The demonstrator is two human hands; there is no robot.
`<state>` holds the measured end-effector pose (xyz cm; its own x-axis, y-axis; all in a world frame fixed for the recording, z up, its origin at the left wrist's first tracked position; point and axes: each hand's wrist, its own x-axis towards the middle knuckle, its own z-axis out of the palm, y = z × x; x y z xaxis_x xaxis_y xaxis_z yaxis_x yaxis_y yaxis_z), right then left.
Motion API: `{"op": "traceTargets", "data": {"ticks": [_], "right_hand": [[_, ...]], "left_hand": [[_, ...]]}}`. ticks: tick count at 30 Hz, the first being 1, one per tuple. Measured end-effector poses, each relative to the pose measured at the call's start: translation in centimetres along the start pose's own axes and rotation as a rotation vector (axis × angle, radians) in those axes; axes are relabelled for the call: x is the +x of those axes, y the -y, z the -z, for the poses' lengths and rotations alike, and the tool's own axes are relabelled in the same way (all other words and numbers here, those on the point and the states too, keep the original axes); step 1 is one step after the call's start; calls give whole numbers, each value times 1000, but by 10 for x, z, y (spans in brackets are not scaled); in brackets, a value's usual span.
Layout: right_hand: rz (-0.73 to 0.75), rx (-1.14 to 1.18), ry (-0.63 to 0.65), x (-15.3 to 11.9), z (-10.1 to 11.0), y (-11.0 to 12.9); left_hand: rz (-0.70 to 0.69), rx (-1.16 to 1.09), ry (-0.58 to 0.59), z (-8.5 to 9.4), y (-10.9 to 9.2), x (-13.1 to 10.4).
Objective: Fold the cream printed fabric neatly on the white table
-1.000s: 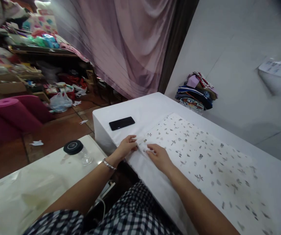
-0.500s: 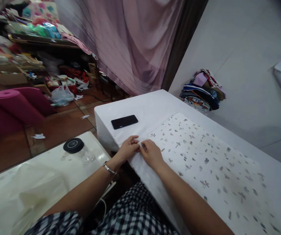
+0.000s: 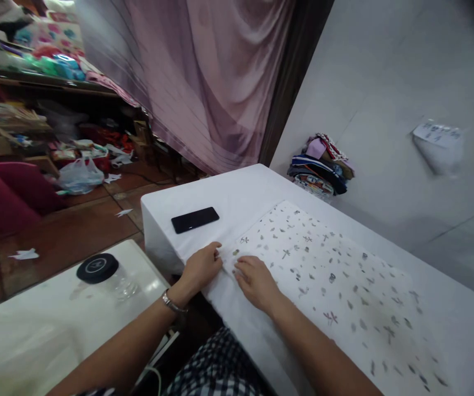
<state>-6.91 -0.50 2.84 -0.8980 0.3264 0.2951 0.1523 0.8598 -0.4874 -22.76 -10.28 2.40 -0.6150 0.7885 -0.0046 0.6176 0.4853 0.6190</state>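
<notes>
A white cloth with small printed motifs (image 3: 323,275) lies flat on the white-covered table (image 3: 237,190). My left hand (image 3: 202,268) rests at the table's near edge, by the cloth's left corner, its fingers curled and touching the white fabric. My right hand (image 3: 256,281) is just to the right, over the near edge of the printed cloth, with its fingers bent but apart and nothing visible between them. A narrow gap separates the two hands. Beyond them a black phone (image 3: 195,220) lies on the table.
At the lower left stands a second white table (image 3: 137,256) with a round black lid (image 3: 97,268), a clear plastic item (image 3: 126,287) and pale sheeting (image 3: 22,346). Folded fabrics (image 3: 321,165) are stacked by the wall. A pink curtain (image 3: 220,71) hangs behind.
My hands have moved apart, and the right one has opened and let go of the cloth's corner. The corner now lies flat. The camera view has turned slightly right.
</notes>
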Motion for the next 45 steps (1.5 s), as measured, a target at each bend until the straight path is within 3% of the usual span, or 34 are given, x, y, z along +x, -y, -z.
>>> {"op": "traceTargets", "data": {"ticks": [4, 8, 11, 15, 20, 24, 33, 45], "right_hand": [[-35, -46, 21, -21, 16, -11], [-44, -30, 18, -25, 19, -21], [-49, -25, 1, -14, 22, -31], [-94, -64, 8, 21, 27, -47], [-68, -202, 141, 71, 26, -68], [17, -291, 280, 92, 25, -77], [56, -405, 430, 104, 31, -78], [32, -424, 379, 104, 17, -80]], "left_hand": [[-93, 72, -37, 4, -9, 4], [-189, 77, -79, 0, -22, 17], [-169, 154, -44, -6, -28, 26], [-111, 173, 1, -13, -25, 30], [-176, 142, -59, -18, -22, 27], [-216, 137, -74, -21, -21, 26], [-235, 127, -26, -22, -14, 29], [-208, 192, -49, -23, -13, 31]]}}
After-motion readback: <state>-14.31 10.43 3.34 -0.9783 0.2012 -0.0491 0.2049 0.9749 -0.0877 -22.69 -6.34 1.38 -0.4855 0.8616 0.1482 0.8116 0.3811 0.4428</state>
